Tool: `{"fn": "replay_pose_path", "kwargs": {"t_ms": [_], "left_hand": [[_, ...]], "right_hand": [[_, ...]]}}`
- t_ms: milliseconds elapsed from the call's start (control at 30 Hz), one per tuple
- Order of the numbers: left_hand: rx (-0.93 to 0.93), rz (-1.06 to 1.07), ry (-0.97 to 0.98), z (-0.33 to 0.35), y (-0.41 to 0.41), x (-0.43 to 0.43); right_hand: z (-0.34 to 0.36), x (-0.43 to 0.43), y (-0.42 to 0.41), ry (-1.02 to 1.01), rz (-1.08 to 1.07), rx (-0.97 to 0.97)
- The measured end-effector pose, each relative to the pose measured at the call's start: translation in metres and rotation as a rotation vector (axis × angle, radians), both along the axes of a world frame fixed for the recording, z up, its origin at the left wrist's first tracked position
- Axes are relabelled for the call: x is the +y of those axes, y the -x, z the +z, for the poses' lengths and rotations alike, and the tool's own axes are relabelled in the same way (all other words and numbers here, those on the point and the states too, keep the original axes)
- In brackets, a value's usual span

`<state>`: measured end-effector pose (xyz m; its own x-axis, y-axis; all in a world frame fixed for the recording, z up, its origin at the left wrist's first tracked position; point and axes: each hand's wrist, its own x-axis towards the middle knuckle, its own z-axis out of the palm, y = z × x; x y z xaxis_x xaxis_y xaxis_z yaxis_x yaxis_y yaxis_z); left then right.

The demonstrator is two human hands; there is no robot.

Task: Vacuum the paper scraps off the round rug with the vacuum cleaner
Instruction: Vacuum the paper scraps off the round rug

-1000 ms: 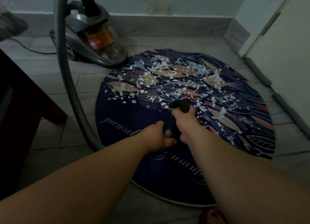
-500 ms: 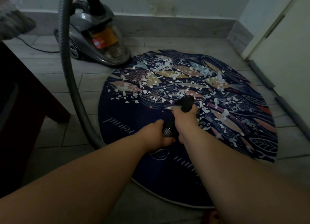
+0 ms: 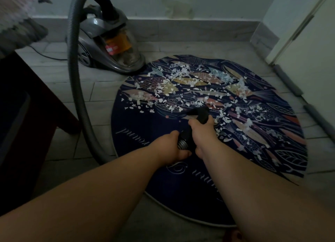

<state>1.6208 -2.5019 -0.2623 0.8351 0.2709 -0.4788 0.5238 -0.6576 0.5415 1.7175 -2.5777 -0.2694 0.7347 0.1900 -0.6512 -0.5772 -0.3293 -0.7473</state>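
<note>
A round dark-blue rug [image 3: 145, 133] with a fish pattern lies on the tiled floor. White paper scraps [image 3: 181, 82] are strewn over its far and right parts. A grey canister vacuum cleaner [image 3: 110, 45] stands off the rug's far left edge. Its ribbed grey hose [image 3: 76, 82] arcs up, down the left side and round to my hands. My left hand [image 3: 170, 147] grips the hose end at its ribbed collar. My right hand [image 3: 201, 133] grips the black nozzle [image 3: 199, 113] just ahead, whose tip is low over the rug's middle among the scraps.
A dark wooden piece of furniture [image 3: 27, 114] fills the left side. A power cord [image 3: 47, 55] runs along the floor behind the vacuum. A white door [image 3: 308, 51] with grey foam strips [image 3: 288, 80] at its foot bounds the right. A wall with skirting closes the back.
The view has shifted slightly, so rug and vacuum sit a bit further right in frame. Both hands keep the same grip, and the nozzle stays at about the same spot on the rug.
</note>
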Motion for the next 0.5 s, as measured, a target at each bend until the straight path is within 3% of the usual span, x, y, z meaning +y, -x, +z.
{"fn": "replay_pose_path", "kwargs": {"t_ms": [167,500], "left_hand": [[-0.019,0.005,0.018,-0.004,-0.007,-0.005],[-0.004,0.017,0.023,-0.008,-0.009,-0.008]], "right_hand": [[-0.001,-0.005,-0.007,0.020,-0.009,-0.075],[-0.004,-0.008,-0.012,0.001,0.023,0.037]]}}
